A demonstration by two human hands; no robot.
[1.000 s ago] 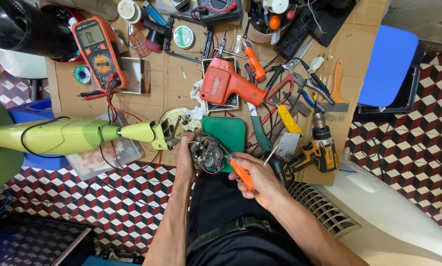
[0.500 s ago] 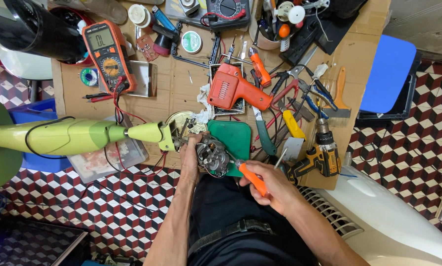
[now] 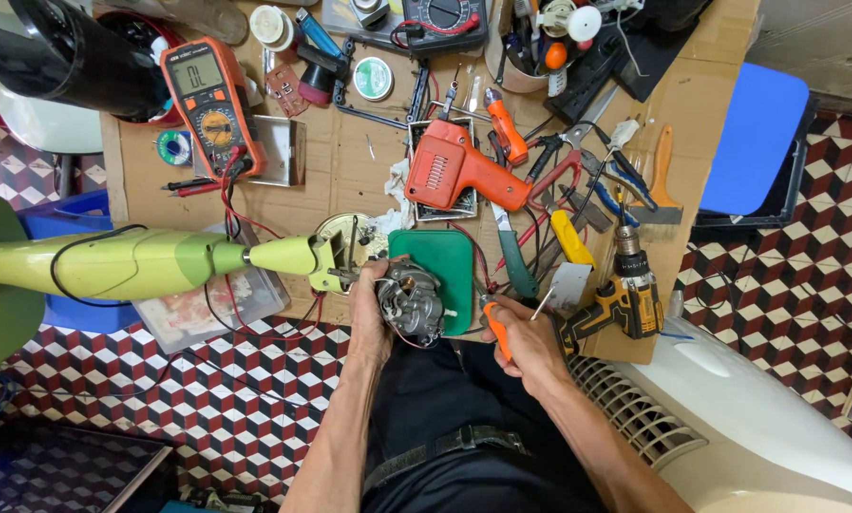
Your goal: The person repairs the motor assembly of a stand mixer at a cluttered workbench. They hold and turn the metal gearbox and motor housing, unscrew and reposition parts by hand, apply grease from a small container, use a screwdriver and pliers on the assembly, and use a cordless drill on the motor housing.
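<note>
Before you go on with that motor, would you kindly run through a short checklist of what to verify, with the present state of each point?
1. Left hand holds the motor steady: ok, its grip is closed around the motor's left side.
2. Right hand has the orange-handled screwdriver firmly: ok, fingers are wrapped round the handle.
3. Screwdriver tip seated on a screw: cannot tell, the tip is too small to make out.
4. Motor supported: ok, it sits at the table edge by the green tray.
5. Red wires clear of the hands: ok, they lie to the left.
6. Yellow drill safely on the table: not ok, it lies near the edge.
</note>
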